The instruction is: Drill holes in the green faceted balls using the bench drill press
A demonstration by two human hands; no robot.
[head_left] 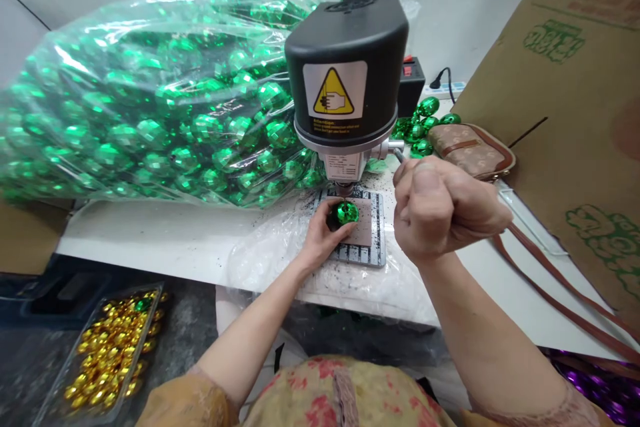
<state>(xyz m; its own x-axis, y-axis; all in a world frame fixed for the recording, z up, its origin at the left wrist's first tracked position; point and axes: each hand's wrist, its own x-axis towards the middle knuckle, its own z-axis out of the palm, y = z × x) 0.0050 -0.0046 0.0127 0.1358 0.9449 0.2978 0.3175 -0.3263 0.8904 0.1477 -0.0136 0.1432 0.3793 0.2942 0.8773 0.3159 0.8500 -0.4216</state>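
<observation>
Under the chuck of a small black bench drill press (345, 73), a shiny green faceted ball (349, 213) rests on a brown pad (364, 230) over the slotted metal base (379, 255). My left hand (324, 230) pinches this ball between thumb and fingers, and the drill tip meets its top. Closed in a fist, my right hand (440, 203) grips the feed lever (399, 155) at the machine's right side; most of the lever is hidden behind the fingers. Dark shavings are scattered around the base.
A big clear bag of green balls (165, 100) fills the table's left. Loose green balls (425, 121), a patterned handbag (473, 147) and a cardboard box (560, 80) are at right. Lower left, a clear tray (135, 363) holds gold balls. Crumpled plastic film (270, 260) lies along the table's front.
</observation>
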